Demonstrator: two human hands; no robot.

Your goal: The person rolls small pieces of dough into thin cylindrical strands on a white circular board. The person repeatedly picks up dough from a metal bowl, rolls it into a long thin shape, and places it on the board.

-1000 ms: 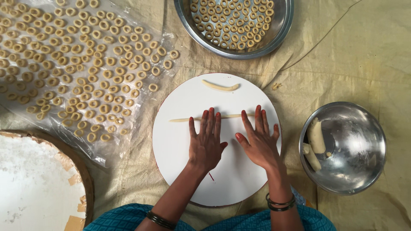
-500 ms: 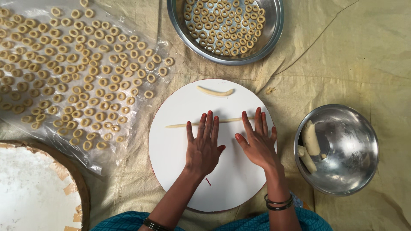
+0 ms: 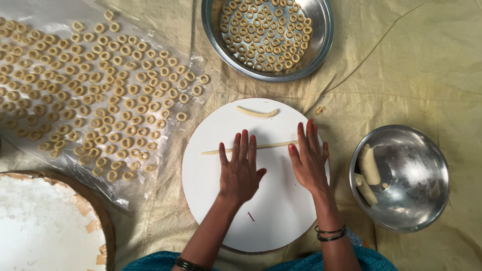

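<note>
Both flat, spread hands, left hand (image 3: 240,168) and right hand (image 3: 309,160), are pressing the thin pale dough rope (image 3: 261,147), which is lying crosswise under their fingertips.

Bright even daylight, soft shadows beneath hands; glare on steel bowl (image 3: 401,175), sharp focus

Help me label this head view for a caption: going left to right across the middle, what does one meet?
Clear plastic sheet covered with dough rings → round white board → left hand on a thin dough rope → right hand → steel bowl holding dough pieces.
</note>
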